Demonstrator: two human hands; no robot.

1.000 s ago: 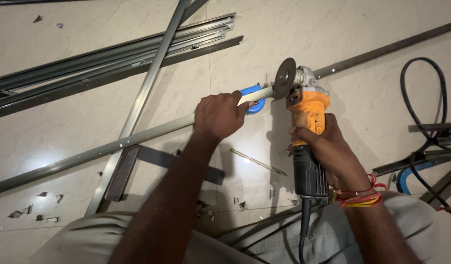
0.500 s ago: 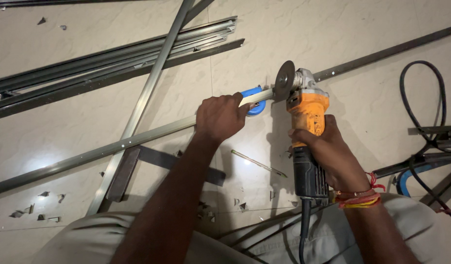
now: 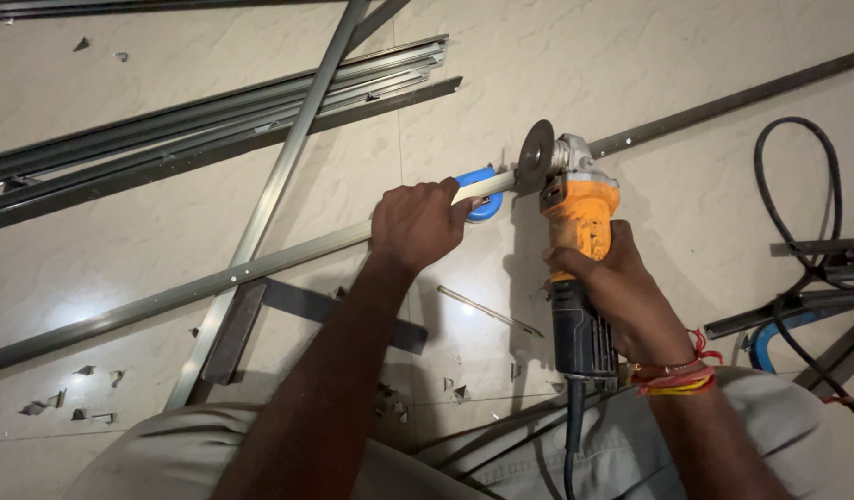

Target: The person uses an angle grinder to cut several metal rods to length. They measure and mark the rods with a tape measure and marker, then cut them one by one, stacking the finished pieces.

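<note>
The person's left hand [image 3: 416, 222] is closed around a long thin grey metal strip [image 3: 214, 282], which runs from the near left of the pale tiled floor [image 3: 630, 74] up to the middle of the scene, and the hand presses it just left of its cut end. The right hand [image 3: 621, 292] is wrapped tightly around the black rear handle of an orange and black angle grinder [image 3: 579, 250], whose dark round cutting disc [image 3: 536, 157] stands upright and touches the strip at its far right end, just beside a small blue round object [image 3: 482, 194] lying under the strip. The step in hand seems to be the cutting of the strip, and the disc appears to be at or in the metal. The next move probably calls for a steady downward pressure of the disc while the left hand keeps the strip from shifting. A bundle of grey metal channels [image 3: 214, 120] lies far left, and a black cable [image 3: 797, 213] curls at the right.
</note>
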